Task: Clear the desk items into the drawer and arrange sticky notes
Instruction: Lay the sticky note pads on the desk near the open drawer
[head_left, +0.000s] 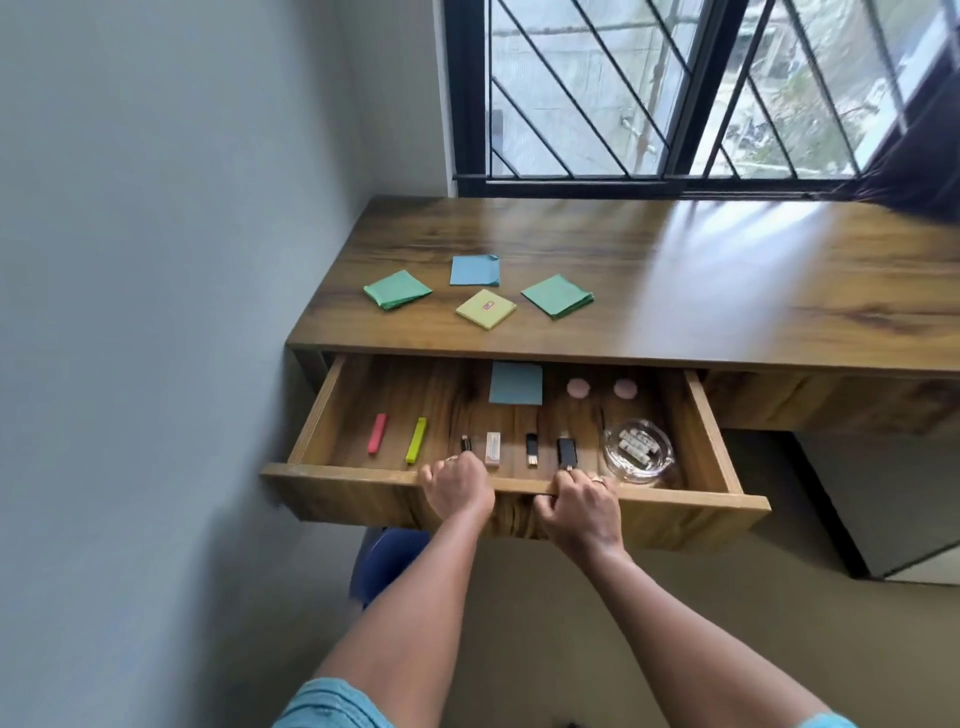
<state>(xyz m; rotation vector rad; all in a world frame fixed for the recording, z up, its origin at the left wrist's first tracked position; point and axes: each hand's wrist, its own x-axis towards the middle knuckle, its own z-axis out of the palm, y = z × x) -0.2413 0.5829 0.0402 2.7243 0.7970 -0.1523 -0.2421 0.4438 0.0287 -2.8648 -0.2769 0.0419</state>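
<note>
The wooden drawer (332, 475) stands pulled out under the desk (727, 291). My left hand (457, 488) and my right hand (582, 506) both grip its front edge, fingers curled over the rim. Inside lie a red highlighter (377, 433), a yellow-green highlighter (416, 439), a white eraser (492, 448), several small black USB sticks (531, 449), a blue sticky pad (516, 383), two pink round items (578, 387) and a glass ashtray (638, 448) holding small white pieces. On the desk lie two green sticky pads (397, 289) (557, 296), a blue one (474, 270) and a yellow one (485, 308).
A grey wall (156, 260) closes the left side. A barred window (675, 88) rises behind the desk, with a dark curtain (919, 166) at the right. A blue chair seat (387, 561) shows below the drawer. A cabinet (857, 504) stands under the desk's right part.
</note>
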